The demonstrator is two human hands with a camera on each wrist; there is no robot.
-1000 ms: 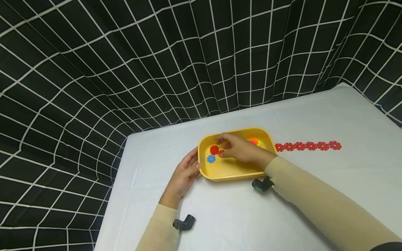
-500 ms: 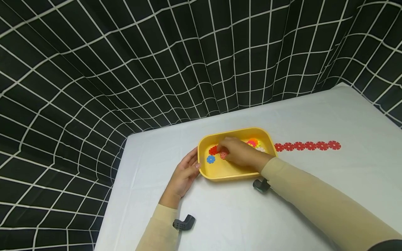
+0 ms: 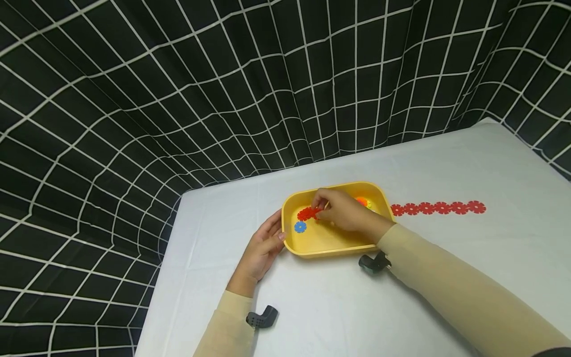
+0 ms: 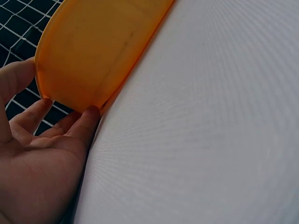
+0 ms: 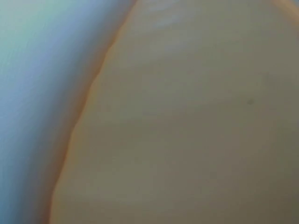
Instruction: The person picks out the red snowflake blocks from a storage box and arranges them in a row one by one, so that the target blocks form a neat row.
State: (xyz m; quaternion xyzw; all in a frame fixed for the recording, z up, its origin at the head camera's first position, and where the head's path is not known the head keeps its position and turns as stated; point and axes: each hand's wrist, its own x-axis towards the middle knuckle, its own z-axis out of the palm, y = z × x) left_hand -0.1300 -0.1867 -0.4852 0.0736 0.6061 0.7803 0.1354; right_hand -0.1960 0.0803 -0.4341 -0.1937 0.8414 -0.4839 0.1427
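A yellow plastic tray [image 3: 330,243] stands on the white table. My left hand [image 3: 260,248] holds its left end, the thumb at the rim; in the left wrist view the fingertips [image 4: 91,112] of that hand touch the tray's outer wall [image 4: 107,46]. Inside the tray, my right hand [image 3: 341,210] pinches a red snowflake disc [image 3: 317,213] between thumb and fingers. Right beside it lie more red snowflake discs [image 3: 305,214], overlapping. A blue snowflake disc [image 3: 300,227] lies just below them. The right wrist view is a blurred close-up without the fingers.
Orange and yellow discs [image 3: 363,201] lie at the tray's right end, partly hidden by my right hand. A straight chain of joined red discs [image 3: 441,208] extends rightward from the tray on the white table [image 3: 312,307]. A black gridded curtain [image 3: 250,99] hangs behind.
My right hand dips toward the tray floor over a red disc, then shifts slightly; it now pinches a red disc close against the other red ones. The left hand stays put.
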